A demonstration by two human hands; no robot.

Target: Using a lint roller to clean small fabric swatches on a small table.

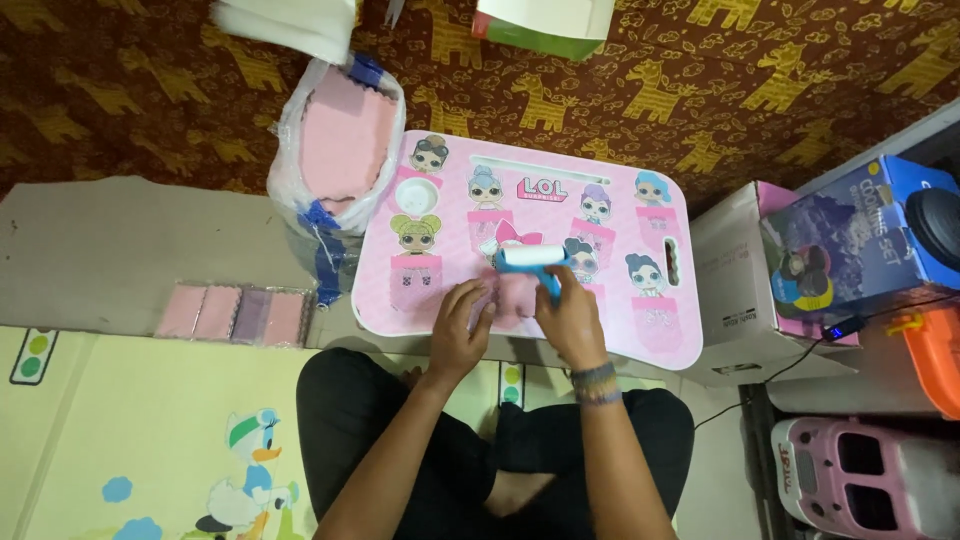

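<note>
The person sat cross-legged on a yellow play mat [150, 420] with a small pink desk [660, 345] in front of the knees, its top printed with cartoon dolls. A pink foam square [516, 298] lay on the near middle of the desk, between the two hands. The left hand [458, 330] rested flat beside it, fingers [462, 298] spread a little and pressing on the square's left edge. The right hand [572, 318] was wrapped around the blue handle of a lint roller [527, 260], fingers pressed together around it; the roller's white drum lay crosswise at the far edge of the foam square, seemingly touching it.

Just left of the desk stood a clear plastic bag [290, 160] filled with a stack of pink foam sheets, bound with blue tape. Near it, on grey cardboard [100, 250], lay a flat pack of pink pads [238, 313]. To the right of the desk sat a white box [735, 290], with a blue box [860, 235] beside it and a pink toy car [865, 480] lower down.
</note>
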